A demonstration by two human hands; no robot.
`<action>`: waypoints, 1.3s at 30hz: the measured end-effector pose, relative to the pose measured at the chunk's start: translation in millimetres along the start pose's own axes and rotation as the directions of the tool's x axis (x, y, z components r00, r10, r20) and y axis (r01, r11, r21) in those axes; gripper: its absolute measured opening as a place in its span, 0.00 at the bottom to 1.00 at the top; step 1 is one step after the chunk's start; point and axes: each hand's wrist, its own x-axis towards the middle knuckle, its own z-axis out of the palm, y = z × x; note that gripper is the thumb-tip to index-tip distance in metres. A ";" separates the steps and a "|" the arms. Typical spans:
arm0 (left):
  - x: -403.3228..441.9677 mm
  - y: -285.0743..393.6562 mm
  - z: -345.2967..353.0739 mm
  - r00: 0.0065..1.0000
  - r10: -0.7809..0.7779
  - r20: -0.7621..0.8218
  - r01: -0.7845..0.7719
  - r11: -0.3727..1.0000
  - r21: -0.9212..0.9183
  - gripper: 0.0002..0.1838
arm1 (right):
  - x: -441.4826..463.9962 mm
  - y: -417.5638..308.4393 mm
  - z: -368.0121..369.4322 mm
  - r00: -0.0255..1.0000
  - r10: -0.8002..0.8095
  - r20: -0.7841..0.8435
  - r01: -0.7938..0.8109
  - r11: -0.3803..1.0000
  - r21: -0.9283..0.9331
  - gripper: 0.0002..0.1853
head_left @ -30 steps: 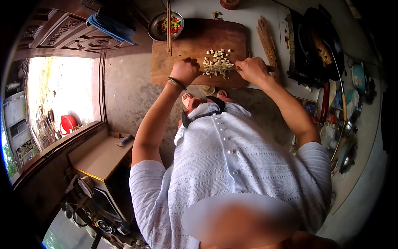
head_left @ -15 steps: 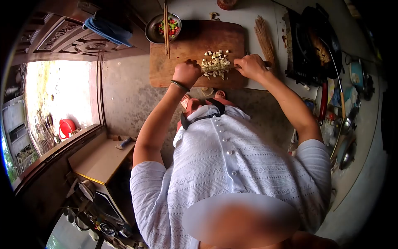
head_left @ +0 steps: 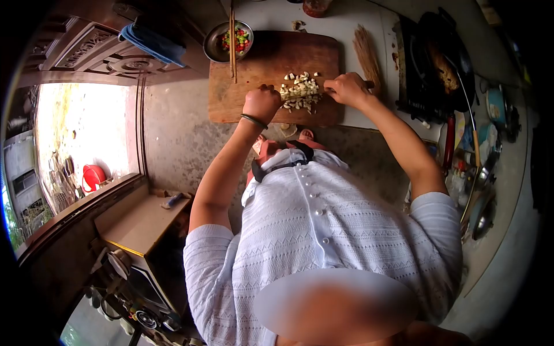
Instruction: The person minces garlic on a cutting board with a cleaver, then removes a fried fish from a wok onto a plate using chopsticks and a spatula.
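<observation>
Diced pale vegetable pieces with some dark edges (head_left: 300, 86) lie on a wooden cutting board (head_left: 254, 92). A kitchen knife (head_left: 306, 97) lies across them, its blade hard to make out among the pieces. On the right, my right hand (head_left: 348, 90) is closed on the knife, with a dark handle end showing behind the fingers. My left hand (head_left: 262, 104), a bracelet on its wrist, is closed at the blade's other end; its fingertips are partly hidden. A metal bowl (head_left: 212, 51) with chopped red and green pieces stands at the board's upper left corner, chopsticks (head_left: 232, 49) across it.
A straw brush (head_left: 367, 55) lies right of the board. Farther right are a stove (head_left: 408, 75) and a dark wok (head_left: 441, 72) with food and a long-handled utensil. A reddish jar (head_left: 317, 7) stands at the back. A cabinet (head_left: 138, 213) is at lower left.
The knife has shifted slightly over the pieces and its blade shows less clearly. Both hands keep nearly the same places. The whole view has shifted a little.
</observation>
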 end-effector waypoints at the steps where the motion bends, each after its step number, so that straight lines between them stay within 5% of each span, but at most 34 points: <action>1: -2.5 2.2 -0.9 1.000 0.008 -0.006 -0.008 1.000 0.022 0.21 | -0.5 2.9 4.3 1.000 -0.013 -0.013 0.013 1.000 0.004 0.05; 4: 3.1 -1.7 -14.5 0.995 -0.034 0.096 0.039 0.998 -0.048 0.20 | -7.5 -6.6 -9.7 1.000 0.000 -0.019 0.000 1.000 0.016 0.05; 11: 68.0 -13.4 -11.0 0.999 0.036 0.012 -0.035 0.998 -0.045 0.18 | 2.9 38.4 1.2 0.968 0.066 -0.241 -0.014 0.978 0.209 0.08; 17: 50.7 -19.7 -5.5 0.984 0.114 0.135 -0.113 0.993 -0.015 0.21 | -12.4 8.9 9.7 0.980 0.167 -0.106 -0.144 0.970 0.197 0.10; 24: 11.5 -24.8 -12.7 0.998 0.058 0.015 -0.057 0.994 -0.089 0.22 | -12.5 -37.6 -44.7 0.985 0.137 0.101 -0.131 0.989 -0.063 0.14; 28: 16.9 -18.5 7.7 0.996 0.066 -0.052 -0.069 0.996 -0.058 0.21 | -12.6 13.2 3.9 0.987 0.160 -0.017 -0.155 0.972 0.178 0.19; 31: 26.4 -15.2 13.4 0.997 0.077 0.025 -0.077 0.997 -0.017 0.21 | -10.3 20.1 14.3 0.986 0.154 0.065 -0.165 0.953 0.255 0.17; 35: 36.6 -18.4 0.1 0.996 0.058 0.066 -0.054 0.996 -0.065 0.23 | -7.2 19.0 5.5 0.987 0.163 0.004 -0.160 0.963 0.215 0.17; 36: 38.7 -20.5 -2.4 0.983 0.055 0.177 -0.042 0.996 -0.076 0.23 | -6.2 20.8 4.1 0.990 0.138 -0.011 -0.132 0.965 0.228 0.16; 39: 21.4 -13.4 -22.8 0.999 -0.034 0.030 0.036 0.997 -0.069 0.20 | -7.1 3.7 -26.9 0.986 0.142 0.086 -0.152 0.981 0.119 0.17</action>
